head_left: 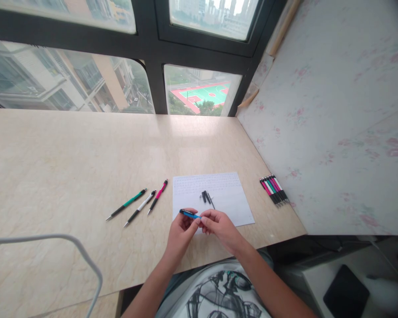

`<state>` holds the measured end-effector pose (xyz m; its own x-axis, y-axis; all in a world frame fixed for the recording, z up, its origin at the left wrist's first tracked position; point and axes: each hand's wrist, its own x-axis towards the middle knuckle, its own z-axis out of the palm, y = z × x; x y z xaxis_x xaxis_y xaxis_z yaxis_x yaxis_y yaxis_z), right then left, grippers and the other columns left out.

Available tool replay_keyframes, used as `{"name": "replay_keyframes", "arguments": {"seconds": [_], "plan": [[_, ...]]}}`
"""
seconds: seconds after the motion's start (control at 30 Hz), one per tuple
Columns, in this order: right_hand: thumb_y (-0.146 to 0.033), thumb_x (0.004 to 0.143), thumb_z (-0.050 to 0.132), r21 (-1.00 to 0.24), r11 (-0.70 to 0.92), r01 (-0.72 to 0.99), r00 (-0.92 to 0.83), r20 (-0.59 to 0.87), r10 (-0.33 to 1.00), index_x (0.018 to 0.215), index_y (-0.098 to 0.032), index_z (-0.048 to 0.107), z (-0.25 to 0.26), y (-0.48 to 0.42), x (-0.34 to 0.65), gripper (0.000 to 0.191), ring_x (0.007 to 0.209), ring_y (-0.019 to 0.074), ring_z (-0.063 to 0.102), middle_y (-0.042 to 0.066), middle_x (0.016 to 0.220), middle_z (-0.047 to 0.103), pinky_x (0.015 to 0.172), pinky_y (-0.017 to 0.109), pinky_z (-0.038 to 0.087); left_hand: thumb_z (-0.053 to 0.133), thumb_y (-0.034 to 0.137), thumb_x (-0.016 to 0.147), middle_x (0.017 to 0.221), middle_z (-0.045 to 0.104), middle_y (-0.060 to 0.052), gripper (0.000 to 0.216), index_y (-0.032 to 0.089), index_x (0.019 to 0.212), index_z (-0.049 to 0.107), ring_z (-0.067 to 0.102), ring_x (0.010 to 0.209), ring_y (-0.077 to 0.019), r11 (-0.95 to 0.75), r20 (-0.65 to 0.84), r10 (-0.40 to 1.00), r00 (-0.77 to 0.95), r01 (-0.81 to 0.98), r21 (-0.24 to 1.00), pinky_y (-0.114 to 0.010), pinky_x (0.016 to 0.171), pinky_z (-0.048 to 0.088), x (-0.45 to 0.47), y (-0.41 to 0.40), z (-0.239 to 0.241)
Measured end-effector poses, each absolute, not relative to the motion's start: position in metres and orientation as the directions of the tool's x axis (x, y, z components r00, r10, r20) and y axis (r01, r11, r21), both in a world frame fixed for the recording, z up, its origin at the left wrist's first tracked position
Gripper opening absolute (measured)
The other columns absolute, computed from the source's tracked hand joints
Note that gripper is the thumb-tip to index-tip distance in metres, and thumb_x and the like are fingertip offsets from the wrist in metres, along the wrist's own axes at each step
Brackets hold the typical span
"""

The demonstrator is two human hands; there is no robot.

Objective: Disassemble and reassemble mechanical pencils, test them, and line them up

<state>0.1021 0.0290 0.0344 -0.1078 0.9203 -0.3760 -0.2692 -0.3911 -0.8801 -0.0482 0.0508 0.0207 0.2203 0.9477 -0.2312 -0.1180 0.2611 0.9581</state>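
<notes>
Your left hand (181, 229) and right hand (220, 225) pinched the blue pen (189, 214); black parts (206, 197) lay loose on paper (234, 201); three pens (140, 208) centre-left looked done.

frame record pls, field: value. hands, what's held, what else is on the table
left hand: grips blue pen at its barrel
right hand: pinches the same pen's right end
below hands: paper sheet on table
on paper: small black parts, untouched
left of paper: green pen, white pen, pink pen, lying apart
right, by wall: bundle of pens
</notes>
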Motion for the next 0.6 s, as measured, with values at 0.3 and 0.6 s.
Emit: {"name": "replay_keyframes", "arguments": {"seconds": [0.3, 0.6], "plan": [[-0.037, 0.079, 0.062, -0.932, -0.359, 0.054, -0.053, -0.362, 0.931, 0.086, -0.015, 0.065, 0.037, 0.025, 0.121, 0.024, 0.059, 0.0122, 0.055, 0.002, 0.07, 0.065, 0.056, 0.024, 0.042, 0.07, 0.036, 0.076, 0.07, 0.059, 0.001, 0.022, 0.017, 0.085, 0.063, 0.053, 0.066, -0.0134, 0.29, -0.255, 0.928, 0.272, -0.098, 0.952, -0.024, 0.061, 0.043, -0.043, 0.048, 0.028], [-0.038, 0.084, 0.053, -0.788, -0.288, 0.544, 0.322, -0.12, 0.939, 0.08, -0.018, 0.067, 0.019, 0.034, 0.167, 0.025, 0.067, 0.0189, 0.061, 0.004, 0.071, 0.068, 0.065, 0.028, 0.044, 0.066, 0.039, 0.078, 0.071, 0.059, -0.001, 0.023, 0.018, 0.087, 0.066, 0.052, 0.063, -0.0131, 0.317, -0.295, 0.924, 0.245, -0.058, 0.947, -0.024, 0.058, 0.041, -0.049, 0.051, 0.023]]}}
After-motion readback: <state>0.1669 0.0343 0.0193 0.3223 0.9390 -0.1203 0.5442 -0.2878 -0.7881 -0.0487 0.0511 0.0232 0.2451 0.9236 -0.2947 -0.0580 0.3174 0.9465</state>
